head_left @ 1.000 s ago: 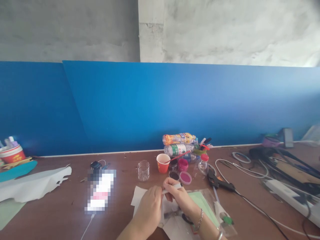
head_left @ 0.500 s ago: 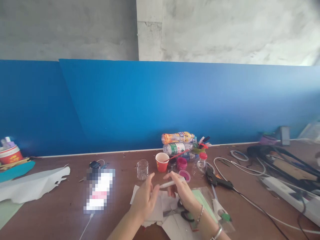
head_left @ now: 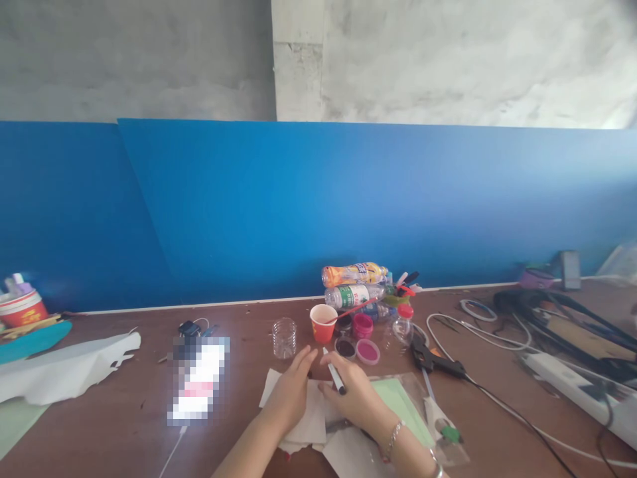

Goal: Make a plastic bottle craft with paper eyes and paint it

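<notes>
My right hand point(head_left: 354, 397) is closed around a white marker pen point(head_left: 333, 372) whose dark end points toward me, and its heel rests on white paper sheets point(head_left: 312, 419). My left hand point(head_left: 291, 392) lies flat on the same paper just left of the pen, fingers stretched out and holding nothing. A bracelet shows on my right wrist. Just beyond my fingers stand an orange paper cup point(head_left: 323, 323) with a red stick in it, a clear jar point(head_left: 284, 337) and small open pots of pink and dark paint point(head_left: 367, 351).
Plastic bottles point(head_left: 354, 285) lie against the blue board. A black glue gun point(head_left: 432, 359) with its cord, white cables and a power strip point(head_left: 582, 392) fill the right side. A blurred lit phone point(head_left: 199, 380) and crumpled white paper point(head_left: 64, 368) lie left. A green sheet point(head_left: 402, 405) in plastic is beside my right wrist.
Both hands came down from holding the pen up between them onto the paper. My left hand let go and flattened; my right hand turned the pen to point along the table.
</notes>
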A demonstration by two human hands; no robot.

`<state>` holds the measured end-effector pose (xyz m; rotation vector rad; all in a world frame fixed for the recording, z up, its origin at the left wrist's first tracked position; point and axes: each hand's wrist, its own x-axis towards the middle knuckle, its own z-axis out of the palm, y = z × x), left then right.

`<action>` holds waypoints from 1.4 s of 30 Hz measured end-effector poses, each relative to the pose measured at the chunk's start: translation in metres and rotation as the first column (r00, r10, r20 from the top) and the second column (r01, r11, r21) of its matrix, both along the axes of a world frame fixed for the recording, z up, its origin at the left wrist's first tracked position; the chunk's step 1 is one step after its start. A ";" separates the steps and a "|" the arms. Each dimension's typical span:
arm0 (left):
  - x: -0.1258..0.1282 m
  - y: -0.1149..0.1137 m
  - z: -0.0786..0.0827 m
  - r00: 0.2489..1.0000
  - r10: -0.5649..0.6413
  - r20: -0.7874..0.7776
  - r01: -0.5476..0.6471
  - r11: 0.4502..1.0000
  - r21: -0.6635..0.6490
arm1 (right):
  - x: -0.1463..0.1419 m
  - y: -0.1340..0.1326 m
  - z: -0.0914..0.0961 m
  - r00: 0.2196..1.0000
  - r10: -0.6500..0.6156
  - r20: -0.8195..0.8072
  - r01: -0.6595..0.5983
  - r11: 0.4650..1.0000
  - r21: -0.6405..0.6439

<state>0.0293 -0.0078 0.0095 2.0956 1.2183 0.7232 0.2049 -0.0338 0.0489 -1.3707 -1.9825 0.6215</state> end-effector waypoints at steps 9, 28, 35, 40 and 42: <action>-0.028 -0.025 0.063 0.989 0.135 -0.060 -0.140 0.988 -0.073 | -0.015 -0.003 -0.015 0.999 0.037 -0.022 -0.038 0.996 -0.084; -0.045 -0.034 0.038 0.996 0.085 0.013 -0.078 0.952 -0.297 | -0.030 -0.011 -0.011 0.714 -0.081 -0.695 -0.241 0.904 -0.352; -0.057 -0.036 0.037 0.998 0.031 0.063 -0.007 0.939 -0.344 | -0.036 -0.006 -0.022 0.797 -0.208 -0.567 -0.102 0.879 -0.465; -0.059 -0.036 0.038 0.999 0.027 0.035 -0.013 0.939 -0.345 | -0.039 -0.007 -0.020 0.856 -0.190 -0.480 -0.077 0.873 -0.482; -0.059 -0.036 0.038 0.999 0.026 0.027 -0.015 0.940 -0.340 | -0.040 -0.008 -0.021 0.863 -0.185 -0.471 -0.068 0.880 -0.470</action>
